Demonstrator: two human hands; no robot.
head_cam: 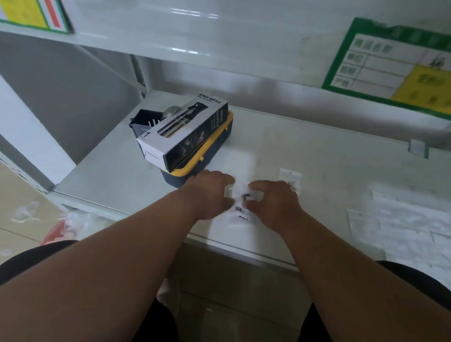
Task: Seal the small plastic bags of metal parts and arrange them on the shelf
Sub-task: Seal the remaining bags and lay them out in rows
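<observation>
Just left of the hands a black-and-white spray bottle carton (185, 132) lies on top of a yellow-lidded dark blue plastic box (192, 172), crowding the left hand (211, 194). Another small clear bag (290, 178) sits just beyond the right hand (273, 201), and white paper sheets (403, 225) are spread far right. All of it is on a pale grey metal shelf (314, 156), with two green-bordered labels on the shelf edge above. The small clear plastic bag (239, 199) lies near the front edge between both hands, three metal parts (244, 196) inside. Fingers of both hands curl on its sides, pinching it.
</observation>
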